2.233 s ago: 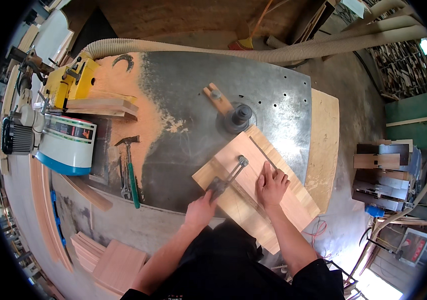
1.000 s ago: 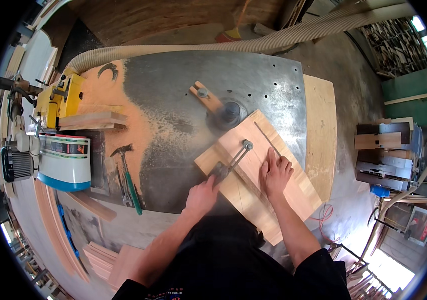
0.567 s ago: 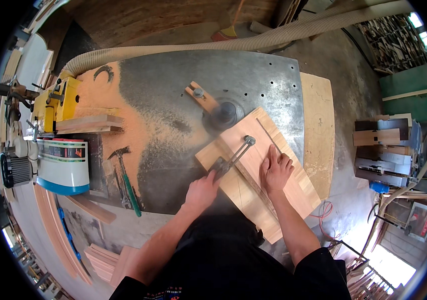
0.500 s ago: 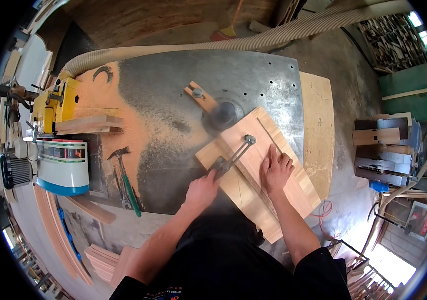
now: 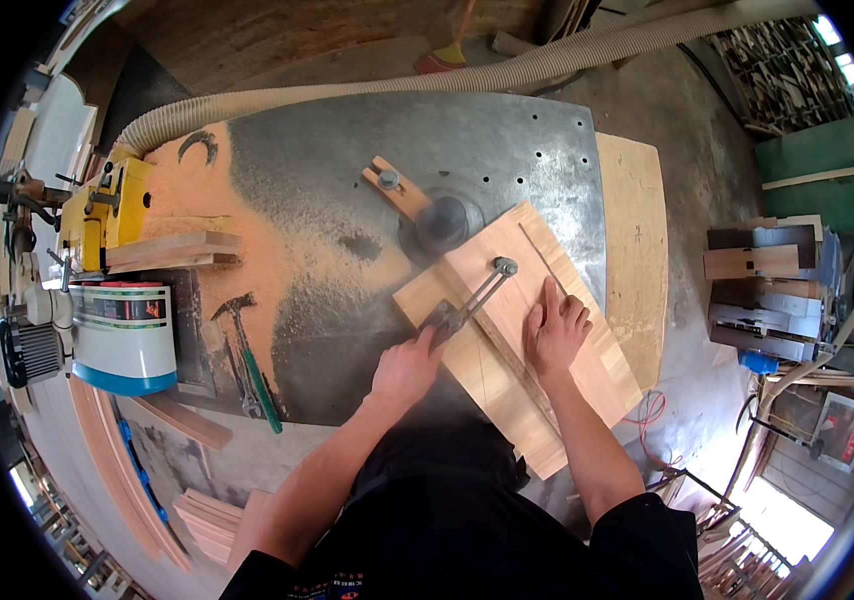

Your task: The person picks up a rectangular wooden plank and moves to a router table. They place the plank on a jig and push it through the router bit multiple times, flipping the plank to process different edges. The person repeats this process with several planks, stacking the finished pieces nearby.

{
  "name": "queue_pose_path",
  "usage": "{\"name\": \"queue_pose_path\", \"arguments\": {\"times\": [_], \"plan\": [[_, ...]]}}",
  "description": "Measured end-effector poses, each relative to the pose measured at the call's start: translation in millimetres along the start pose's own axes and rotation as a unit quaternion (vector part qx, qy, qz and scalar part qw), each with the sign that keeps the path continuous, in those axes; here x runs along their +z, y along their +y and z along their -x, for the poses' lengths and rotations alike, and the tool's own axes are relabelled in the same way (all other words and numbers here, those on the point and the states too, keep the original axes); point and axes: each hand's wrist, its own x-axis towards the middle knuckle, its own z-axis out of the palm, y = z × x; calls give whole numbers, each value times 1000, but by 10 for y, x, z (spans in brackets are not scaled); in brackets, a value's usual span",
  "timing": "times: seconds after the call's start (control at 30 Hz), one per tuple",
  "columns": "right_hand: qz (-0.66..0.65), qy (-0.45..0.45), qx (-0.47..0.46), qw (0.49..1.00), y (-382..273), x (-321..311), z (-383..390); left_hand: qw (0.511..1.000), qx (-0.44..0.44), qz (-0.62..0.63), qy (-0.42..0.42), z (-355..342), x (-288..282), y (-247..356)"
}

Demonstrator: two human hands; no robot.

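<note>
My left hand (image 5: pixel 405 373) is closed around the dark handle of a metal toggle clamp (image 5: pixel 487 289), whose arm reaches over a pinkish wooden board (image 5: pixel 487 252). That board lies on a paler wooden jig (image 5: pixel 512 402) with a raised strip along it. On the board's right part rests my right hand (image 5: pixel 559 332), palm down, index finger stretched out and the others slightly bent. Just beyond the jig's upper left side stands a round, dark cutter spindle (image 5: pixel 442 224), blurred at its edge. A slotted wooden piece (image 5: pixel 396 187) is bolted beside the spindle.
Sawdust (image 5: pixel 247 220) covers the left of the grey metal table (image 5: pixel 347 130). On it are a hammer (image 5: pixel 259 385) with a green handle and wood strips (image 5: pixel 175 251) near a yellow machine part (image 5: pixel 127 205). A ribbed hose (image 5: pixel 347 98) runs behind; stacked boards (image 5: pixel 762 265) stand at right.
The jig and board have shifted slightly to the right relative to the spindle, with both my hands still on them. The whole view has tilted a little.
</note>
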Motion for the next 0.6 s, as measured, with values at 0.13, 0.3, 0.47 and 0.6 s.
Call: {"name": "queue_pose_path", "arguments": {"times": [0.13,0.3,0.47,0.6], "plan": [[-8,-10,9,1000,-9,-27,-17,1000,-1,5,1,-24,-8,19],[-5,-20,16,1000,0,-26,-21,1000,-4,2,2,-36,-14,40],[-2,-18,20,1000,-3,-28,-22,1000,-3,2,7,-48,14,28],[1,-8,17,1000,1,-26,-25,1000,2,5,8,-52,25,20]]}}
